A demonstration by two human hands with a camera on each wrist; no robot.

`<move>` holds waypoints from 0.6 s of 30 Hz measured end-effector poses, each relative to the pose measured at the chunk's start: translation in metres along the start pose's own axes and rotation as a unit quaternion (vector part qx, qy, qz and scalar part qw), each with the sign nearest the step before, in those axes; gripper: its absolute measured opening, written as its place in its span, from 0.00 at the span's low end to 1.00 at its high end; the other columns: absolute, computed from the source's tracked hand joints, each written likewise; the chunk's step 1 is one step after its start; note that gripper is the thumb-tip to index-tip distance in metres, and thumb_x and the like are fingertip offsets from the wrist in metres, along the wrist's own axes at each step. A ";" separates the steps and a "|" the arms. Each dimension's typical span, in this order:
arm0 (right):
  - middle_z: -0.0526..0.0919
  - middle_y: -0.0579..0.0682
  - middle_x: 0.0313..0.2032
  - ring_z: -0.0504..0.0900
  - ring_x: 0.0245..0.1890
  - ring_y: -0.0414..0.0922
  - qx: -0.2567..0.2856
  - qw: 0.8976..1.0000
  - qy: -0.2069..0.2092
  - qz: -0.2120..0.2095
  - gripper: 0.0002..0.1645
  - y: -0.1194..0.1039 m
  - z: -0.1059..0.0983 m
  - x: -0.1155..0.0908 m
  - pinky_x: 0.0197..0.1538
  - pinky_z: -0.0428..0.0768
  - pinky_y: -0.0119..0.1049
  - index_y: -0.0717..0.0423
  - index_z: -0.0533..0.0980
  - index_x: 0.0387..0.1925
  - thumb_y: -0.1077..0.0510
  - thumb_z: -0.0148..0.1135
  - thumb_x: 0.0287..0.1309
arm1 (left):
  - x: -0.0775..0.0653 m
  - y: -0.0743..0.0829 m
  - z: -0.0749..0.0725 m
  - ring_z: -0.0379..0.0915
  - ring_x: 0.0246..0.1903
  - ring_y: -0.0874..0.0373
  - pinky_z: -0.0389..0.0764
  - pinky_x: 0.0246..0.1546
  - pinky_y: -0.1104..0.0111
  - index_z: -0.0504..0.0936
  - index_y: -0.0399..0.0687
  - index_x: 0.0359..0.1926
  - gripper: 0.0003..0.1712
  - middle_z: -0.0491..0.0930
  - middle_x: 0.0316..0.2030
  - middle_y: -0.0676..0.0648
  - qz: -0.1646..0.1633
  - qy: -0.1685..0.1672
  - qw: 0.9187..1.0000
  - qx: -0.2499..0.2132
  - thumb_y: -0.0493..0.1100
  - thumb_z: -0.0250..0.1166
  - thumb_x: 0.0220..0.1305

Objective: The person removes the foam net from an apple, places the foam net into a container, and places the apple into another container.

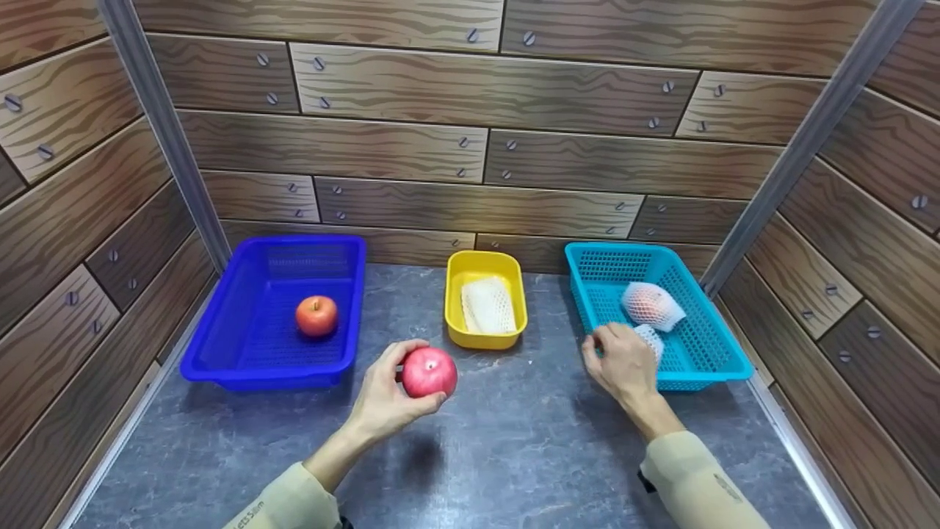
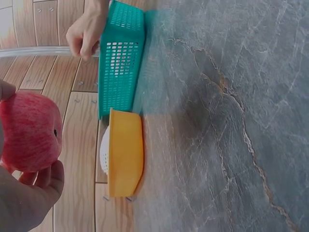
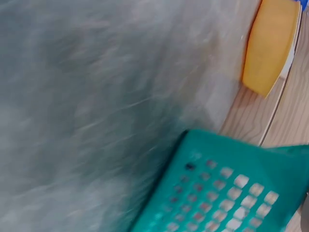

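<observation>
My left hand [image 1: 389, 397] grips a red apple [image 1: 430, 372], thumb on one side and fingers on the other, raised above the grey tabletop; the bare apple [image 2: 31, 131] also fills the left of the left wrist view. The right hand [image 1: 624, 361] hovers over the near left rim of the teal basket [image 1: 709, 360], fingers loosely curled, with nothing seen in them in the left wrist view. Inside that basket lies an apple in a white foam net [image 1: 652, 306]. Another white foam net [image 1: 649, 341] is partly hidden behind the right hand.
At the left, a blue basket [image 1: 242, 323] holds one unwrapped red-orange apple [image 1: 316, 316]. Between the baskets stands a small yellow bin [image 1: 485, 341] with a white foam net [image 1: 488, 305] in it. Wood-patterned panels [image 1: 411, 147] enclose the back and sides.
</observation>
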State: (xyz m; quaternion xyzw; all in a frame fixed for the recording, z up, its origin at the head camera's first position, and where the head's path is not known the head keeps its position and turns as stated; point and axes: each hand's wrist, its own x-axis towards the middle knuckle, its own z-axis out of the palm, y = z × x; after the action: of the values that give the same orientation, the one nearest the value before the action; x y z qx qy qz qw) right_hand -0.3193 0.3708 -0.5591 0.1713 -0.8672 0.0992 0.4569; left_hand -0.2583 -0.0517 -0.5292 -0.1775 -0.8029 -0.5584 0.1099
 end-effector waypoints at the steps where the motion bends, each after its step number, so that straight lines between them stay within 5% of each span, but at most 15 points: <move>1: 0.81 0.53 0.23 0.80 0.23 0.55 0.000 1.000 0.004 0.003 0.11 0.003 -0.002 -0.004 0.25 0.80 0.50 0.55 0.78 0.25 0.61 0.70 0.60 | 0.000 -0.001 0.000 0.85 0.56 0.52 0.88 0.55 0.65 0.85 0.52 0.65 0.42 0.88 0.56 0.48 0.000 0.001 1.000 0.001 0.43 0.88 0.45; 11: 0.74 0.48 0.21 0.71 0.21 0.44 0.004 1.000 0.003 -0.008 0.17 0.028 -0.015 -0.031 0.26 0.70 0.42 0.52 0.73 0.21 0.57 0.69 0.64 | 0.001 -0.007 -0.005 0.86 0.54 0.52 0.89 0.54 0.61 0.85 0.49 0.64 0.42 0.89 0.56 0.47 0.017 0.025 0.999 0.027 0.43 0.88 0.45; 18: 0.74 0.50 0.22 0.73 0.22 0.49 -0.026 0.999 -0.006 -0.024 0.20 0.036 -0.015 -0.040 0.26 0.71 0.47 0.54 0.74 0.23 0.48 0.66 0.66 | 0.001 -0.013 -0.013 0.85 0.53 0.53 0.87 0.51 0.66 0.84 0.44 0.65 0.42 0.88 0.56 0.45 0.021 0.048 0.998 0.036 0.43 0.88 0.46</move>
State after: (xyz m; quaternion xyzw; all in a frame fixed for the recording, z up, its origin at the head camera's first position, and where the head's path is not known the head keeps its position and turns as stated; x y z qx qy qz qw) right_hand -0.3005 0.4175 -0.5845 0.1808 -0.8680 0.0645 0.4579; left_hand -0.2652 -0.0680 -0.5353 -0.1631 -0.8125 -0.5344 0.1664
